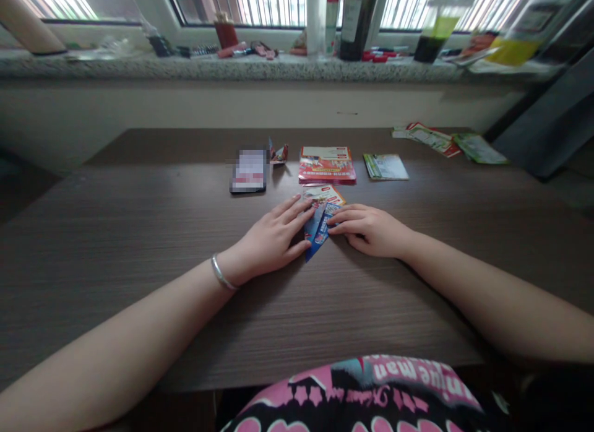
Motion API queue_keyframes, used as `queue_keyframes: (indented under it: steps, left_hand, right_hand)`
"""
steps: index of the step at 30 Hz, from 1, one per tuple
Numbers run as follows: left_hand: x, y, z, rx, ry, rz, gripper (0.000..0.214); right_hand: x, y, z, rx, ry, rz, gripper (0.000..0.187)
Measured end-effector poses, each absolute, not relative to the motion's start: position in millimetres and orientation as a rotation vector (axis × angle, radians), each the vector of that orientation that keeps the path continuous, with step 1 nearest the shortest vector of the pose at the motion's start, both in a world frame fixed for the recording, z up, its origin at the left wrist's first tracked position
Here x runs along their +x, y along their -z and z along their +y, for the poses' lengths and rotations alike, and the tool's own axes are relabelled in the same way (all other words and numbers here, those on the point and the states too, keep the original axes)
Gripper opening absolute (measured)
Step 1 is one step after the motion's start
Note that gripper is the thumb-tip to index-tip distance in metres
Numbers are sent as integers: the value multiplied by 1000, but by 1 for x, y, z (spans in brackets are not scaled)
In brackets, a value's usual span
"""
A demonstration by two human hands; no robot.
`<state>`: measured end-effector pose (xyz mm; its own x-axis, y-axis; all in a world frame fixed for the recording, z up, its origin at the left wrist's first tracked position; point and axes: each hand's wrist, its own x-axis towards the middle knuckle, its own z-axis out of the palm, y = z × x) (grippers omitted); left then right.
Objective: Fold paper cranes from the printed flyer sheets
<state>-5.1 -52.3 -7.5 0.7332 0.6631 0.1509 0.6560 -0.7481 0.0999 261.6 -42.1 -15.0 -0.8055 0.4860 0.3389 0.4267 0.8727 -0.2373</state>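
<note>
A paper flyer (316, 233) lies partly folded on the table, blue with white print on its folded part and coming to a point at the near end. Its far end shows white, red and orange print. Flat on its left side rests my left hand (281, 235), fingers stretched and spread, thumb near the lower point. My right hand (371, 229) has bent fingers close together at the blue right edge, pinching or pressing it; the thumb is tucked low. A silver bangle (223, 272) circles my left wrist.
Beyond the flyer sit a stack of red leaflets (327, 167), a small folded paper piece (279, 153) and a phone (249, 172). Green-and-white leaflets (385, 167) lie to the right, with more leaflets (431, 140) farther back. Bottles and small items crowd the stone windowsill (260, 70).
</note>
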Motion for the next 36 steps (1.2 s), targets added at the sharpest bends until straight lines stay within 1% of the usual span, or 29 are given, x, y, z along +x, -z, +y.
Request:
queue_keyframes:
  steps: [5, 8, 9, 11, 13, 15, 19, 22, 27, 28, 30, 32, 35, 36]
  left_hand:
    - [-2, 6, -55, 2819, -138, 1156, 69]
    - [-2, 2, -58, 2805, -119, 1166, 67]
    - [-2, 0, -60, 2811, -121, 1163, 66]
    - [-2, -4, -63, 2818, -134, 1148, 63]
    - [-2, -7, -67, 2818, -165, 1127, 62]
    - [-1, -9, -69, 2815, -189, 1111, 63]
    - [1, -10, -71, 2820, -181, 1119, 65]
    - [0, -9, -71, 2822, -196, 1113, 64]
    - [-4, -5, -71, 2842, -208, 1090, 63]
    - [-5, -5, -72, 2845, -204, 1091, 63]
    - [-5, -5, -72, 2849, -197, 1095, 63]
    - [-4, -4, -71, 2849, -216, 1105, 60]
    - [-3, -3, -69, 2837, -263, 1159, 57]
    - [-2, -2, -68, 2828, -266, 1180, 57]
  right_hand:
    - [260, 13, -41, -639, -324, -2599, 30]
    - [258, 12, -45, -790, -302, -2568, 26]
    - [257, 12, -46, -872, -290, -2556, 28]
    - [256, 11, -49, -1022, -289, -2534, 43]
    - [256, 11, -51, -1079, -316, -2531, 58]
    - [256, 10, -53, -1079, -343, -2534, 64]
    - [256, 10, -54, -1064, -401, -2462, 68]
    - [258, 8, -55, -1087, -430, -2376, 63]
    - [264, 2, -55, -1123, -456, -2274, 41]
    - [265, 0, -55, -1122, -467, -2274, 39]
    - [266, -3, -56, -1121, -471, -2308, 42]
    - [266, -5, -57, -1123, -433, -2371, 38]
    - [265, -5, -60, -1109, -325, -2493, 23]
    - [265, -6, -60, -1105, -296, -2528, 23]
